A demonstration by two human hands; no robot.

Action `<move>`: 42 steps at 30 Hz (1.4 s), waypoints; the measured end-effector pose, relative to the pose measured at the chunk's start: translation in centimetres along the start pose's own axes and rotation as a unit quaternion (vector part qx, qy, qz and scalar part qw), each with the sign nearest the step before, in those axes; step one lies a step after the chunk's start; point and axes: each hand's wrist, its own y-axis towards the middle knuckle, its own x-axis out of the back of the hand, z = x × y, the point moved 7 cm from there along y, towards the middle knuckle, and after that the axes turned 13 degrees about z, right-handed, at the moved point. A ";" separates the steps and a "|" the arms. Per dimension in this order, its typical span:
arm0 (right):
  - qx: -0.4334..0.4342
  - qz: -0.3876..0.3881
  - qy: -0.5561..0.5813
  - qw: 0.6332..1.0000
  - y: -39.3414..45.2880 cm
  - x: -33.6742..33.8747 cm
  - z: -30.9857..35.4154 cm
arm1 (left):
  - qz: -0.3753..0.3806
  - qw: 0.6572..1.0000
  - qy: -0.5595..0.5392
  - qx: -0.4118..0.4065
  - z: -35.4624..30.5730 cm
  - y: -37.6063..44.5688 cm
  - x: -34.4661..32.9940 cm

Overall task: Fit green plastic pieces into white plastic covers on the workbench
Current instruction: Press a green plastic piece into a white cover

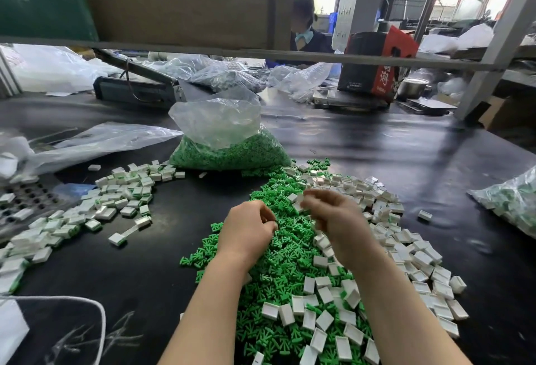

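1. While both hands are hovering over the loose heap in the middle of the counter [377, 144], the step in hand looks to be picking one green piece and one white cover for mating.
2. Doing it well is calling for a single green piece pinched clear of its neighbours, turned so its prongs are facing the cover's open side, then pressed in squarely rather than at a tilt.
3. The left hand [249, 228] is curling its fingers inward above the green pieces [278, 271]; whether it is pinching one I cannot tell, since the fingertips are hidden.
4. The right hand [333, 213] is blurring with motion, fingers bent near a white cover at the heap's far side; whether it is gripping anything I cannot tell.
5. The white covers [406, 251] are lying mostly along the heap's right side and near edge, touching the green pieces.
6. Finished pairs [116, 199] are lying toward the counter's left edge, well apart from the hands.
7. A bag of green pieces [229, 147] is sitting beyond the heap, toward the far edge.
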 end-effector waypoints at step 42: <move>0.028 0.020 -0.093 0.995 -0.1 -2.1 0.0 | 0.070 0.882 -0.463 -0.048 0.0 0.1 -0.6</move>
